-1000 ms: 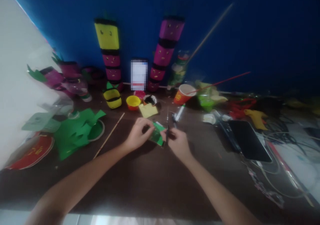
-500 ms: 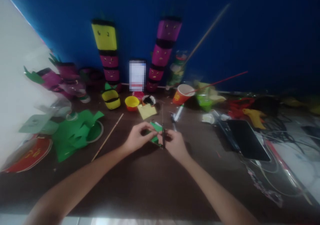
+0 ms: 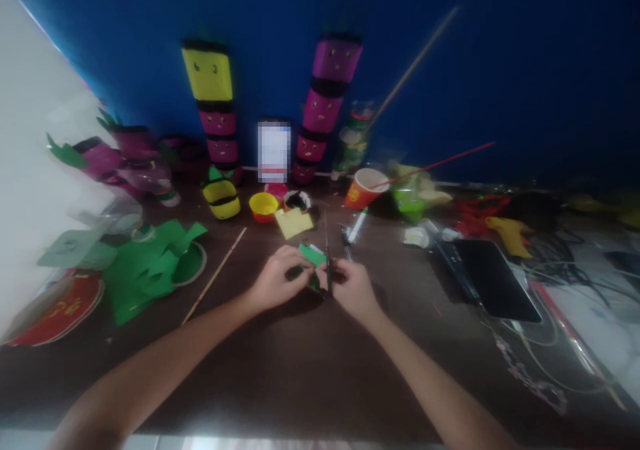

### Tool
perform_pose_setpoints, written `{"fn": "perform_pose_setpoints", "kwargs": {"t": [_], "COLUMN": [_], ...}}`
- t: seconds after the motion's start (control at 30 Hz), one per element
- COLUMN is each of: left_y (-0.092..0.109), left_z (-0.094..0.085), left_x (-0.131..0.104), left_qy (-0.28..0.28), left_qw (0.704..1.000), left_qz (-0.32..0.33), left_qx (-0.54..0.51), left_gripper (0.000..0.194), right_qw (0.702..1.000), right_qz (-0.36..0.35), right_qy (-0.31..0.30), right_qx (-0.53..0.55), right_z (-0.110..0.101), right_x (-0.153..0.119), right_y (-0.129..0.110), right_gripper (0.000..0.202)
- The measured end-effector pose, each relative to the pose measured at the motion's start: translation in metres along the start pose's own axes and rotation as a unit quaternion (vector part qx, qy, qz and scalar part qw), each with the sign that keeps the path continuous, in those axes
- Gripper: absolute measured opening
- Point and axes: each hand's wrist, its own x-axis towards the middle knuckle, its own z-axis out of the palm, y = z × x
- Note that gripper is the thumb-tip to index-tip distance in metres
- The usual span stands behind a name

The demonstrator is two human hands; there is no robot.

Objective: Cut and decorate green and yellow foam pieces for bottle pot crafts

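Observation:
My left hand point(image 3: 280, 277) is closed, thumb and fingers pinching a small green foam or paper piece point(image 3: 312, 255) above the dark table. Close by on the right, my right hand point(image 3: 354, 289) is wrapped round a pair of scissors point(image 3: 328, 267), seen nearly edge-on with thin blades pointing away from me. The scissors touch or almost touch the green piece; blur hides exactly where they meet. Just beyond my hands lie a pale yellow piece point(image 3: 294, 223), a pen point(image 3: 347, 242) and a white marker point(image 3: 358, 226).
Green sheets point(image 3: 143, 273) and a thin wooden stick point(image 3: 215, 275) lie on the left. Yellow and purple face figures point(image 3: 207, 73) stand against the blue wall. An orange cup point(image 3: 358, 197) is behind my hands. On the right are a black phone point(image 3: 495, 280), cables and a yellow glue gun point(image 3: 507, 235).
My left fingers have shifted their hold on the green piece, and the thumb sits slightly lower. The scissors have moved a little to the right. Everything else stays in place.

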Motion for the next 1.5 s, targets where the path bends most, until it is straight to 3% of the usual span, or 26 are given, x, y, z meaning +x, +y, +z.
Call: {"fn": "perform_pose_setpoints", "kwargs": {"t": [0.23, 0.37, 0.47, 0.6, 0.97, 1.5], "left_y": [-0.001, -0.006, -0.009, -0.009, -0.015, -0.007], "left_z": [0.001, -0.001, -0.004, -0.005, -0.005, -0.005], "left_x": [0.0, 0.001, 0.003, 0.005, 0.005, 0.006], "left_qy": [-0.005, 0.061, 0.115, 0.154, 0.174, 0.142], "left_qw": [0.999, 0.988, 0.963, 0.936, 0.923, 0.929], "left_qz": [-0.031, -0.099, -0.168, -0.217, -0.232, -0.22], "left_qx": [-0.012, -0.103, -0.179, -0.229, -0.253, -0.26], "left_gripper": [0.01, 0.01, 0.013, 0.017, 0.019, 0.019], "right_qw": [0.999, 0.998, 0.996, 0.971, 0.923, 0.921], "right_qz": [-0.026, -0.023, -0.021, -0.06, -0.115, -0.117], "right_qy": [0.023, 0.026, -0.02, -0.036, -0.001, -0.008], "right_qx": [-0.018, -0.045, -0.085, -0.228, -0.367, -0.371], "right_z": [0.0, -0.003, -0.006, -0.007, -0.002, -0.003], "right_x": [0.002, 0.001, -0.003, -0.009, -0.011, -0.009], "right_y": [-0.005, -0.005, -0.004, -0.005, -0.012, -0.01], "right_gripper": [0.024, 0.028, 0.035, 0.036, 0.035, 0.035]}}
